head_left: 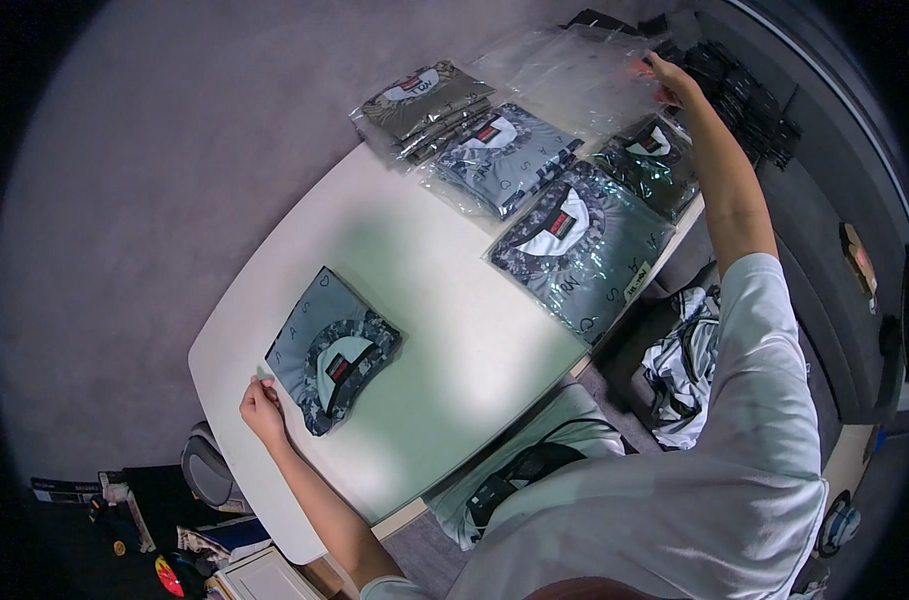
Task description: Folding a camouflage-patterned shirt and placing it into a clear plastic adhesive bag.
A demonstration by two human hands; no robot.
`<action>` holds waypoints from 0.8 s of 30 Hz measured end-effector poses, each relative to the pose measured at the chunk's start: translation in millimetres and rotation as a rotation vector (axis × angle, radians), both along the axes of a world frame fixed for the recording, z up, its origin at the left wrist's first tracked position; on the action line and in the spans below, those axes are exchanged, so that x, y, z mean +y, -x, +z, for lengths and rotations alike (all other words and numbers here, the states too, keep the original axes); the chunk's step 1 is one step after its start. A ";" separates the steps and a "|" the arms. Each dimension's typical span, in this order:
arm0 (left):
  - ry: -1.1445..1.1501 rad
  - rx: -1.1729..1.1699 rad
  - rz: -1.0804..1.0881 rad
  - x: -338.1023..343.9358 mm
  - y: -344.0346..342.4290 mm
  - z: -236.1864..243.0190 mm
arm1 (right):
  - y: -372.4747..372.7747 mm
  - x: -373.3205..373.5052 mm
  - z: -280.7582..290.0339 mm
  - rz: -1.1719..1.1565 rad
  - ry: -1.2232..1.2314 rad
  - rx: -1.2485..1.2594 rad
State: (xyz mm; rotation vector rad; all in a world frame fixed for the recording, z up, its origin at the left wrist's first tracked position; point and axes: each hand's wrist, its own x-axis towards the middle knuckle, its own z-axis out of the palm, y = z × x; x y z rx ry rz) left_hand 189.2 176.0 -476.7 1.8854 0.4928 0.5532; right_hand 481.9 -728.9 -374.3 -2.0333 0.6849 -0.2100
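Note:
A folded grey T-shirt (319, 345) with a camouflage-patterned collar band lies unbagged on the left part of the white table (424, 330). Beside it, at the table's left edge, my left hand (261, 405) rests with its fingers curled in; nothing shows in it. My right arm stretches to the far right corner, where my right hand (666, 80) has its fingers closed at the edge of a clear plastic bag (594, 75) on a spread of similar bags. Part of that grip is hidden from view.
Bagged folded shirts cover the table's far right: a grey one (584, 245) in front, another grey one (504, 155), a dark one (654, 155) and a brown stack (424, 100). Black packages (734, 95) lie on the grey sofa (824, 230). Striped clothing (679, 365) sits below the table.

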 end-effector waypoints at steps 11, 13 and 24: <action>-0.037 -0.026 0.002 0.1 -0.9 -1.7 | 8.3 -1.7 -2.3 -0.020 0.007 -0.061; -0.047 -0.031 0.005 0.3 -1.0 -1.7 | 6.3 -3.6 5.5 0.048 0.121 0.045; -0.023 -0.012 -0.017 -1.1 0.3 1.4 | -80.1 36.8 64.3 0.249 0.413 -0.183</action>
